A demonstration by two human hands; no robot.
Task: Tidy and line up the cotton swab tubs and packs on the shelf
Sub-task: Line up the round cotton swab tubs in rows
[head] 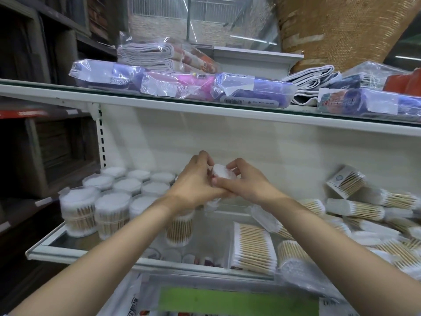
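Note:
Both hands hold one round tub of cotton swabs (222,174) in the air over the middle of the shelf (91,252). My left hand (196,185) grips it from the left and my right hand (241,183) pinches its white top from the right. Several upright round tubs (111,210) stand in rows on the left of the shelf. One more tub (178,229) stands below my left wrist. Flat and bundled swab packs (252,245) lie jumbled on the right, some tipped over (355,209).
The upper shelf (205,108) overhangs the hands and carries plastic-wrapped cloth packs (182,85). A white back panel (250,142) closes the rear. Dark shelving (45,151) stands to the left. More goods and a green label (237,299) lie on the level below.

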